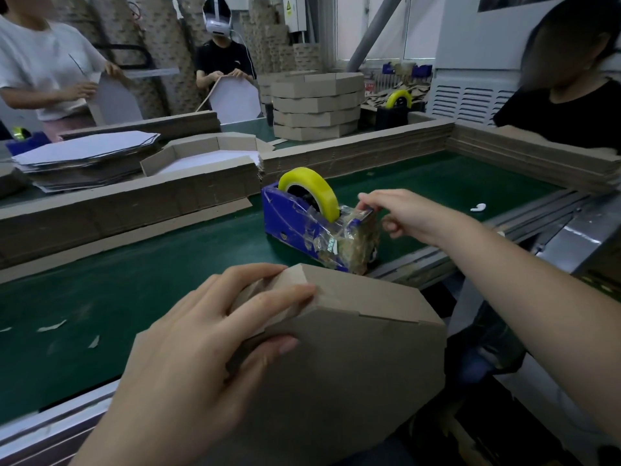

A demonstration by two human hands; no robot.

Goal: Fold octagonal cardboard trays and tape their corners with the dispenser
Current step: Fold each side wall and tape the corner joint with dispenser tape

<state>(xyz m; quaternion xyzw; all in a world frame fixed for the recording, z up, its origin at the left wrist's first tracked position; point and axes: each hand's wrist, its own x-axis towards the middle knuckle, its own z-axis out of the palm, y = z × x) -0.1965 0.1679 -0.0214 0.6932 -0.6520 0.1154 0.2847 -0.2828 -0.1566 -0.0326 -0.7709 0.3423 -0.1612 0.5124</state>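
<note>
Tray (336,348) at the near edge of the desk (100,280), tipped up toward me, brown outside facing; its far corner sits just in front of the dispenser (295,220), contact not clear. My left hand (208,331) grips the upper-left corner, fingers (295,292) laid over the folded walls, thumb pressing the side panel below, so the flaps stay together. My right hand (400,213) is at the dispenser's cutter end, thumb and forefinger pinching the tape end (364,212); the other fingers are loosely curled. Yellow tape roll (311,188) sits upright in the blue body. Judgement: the tray is light and stiff across its panels but springy at the creases, so hold it right at the corner being taped, not mid-panel. The tape is thin and sticky, so pull it straight. No brand or writing readable on the tray or dispenser; a warning label (289,7) on the far wall is too small to read.
</note>
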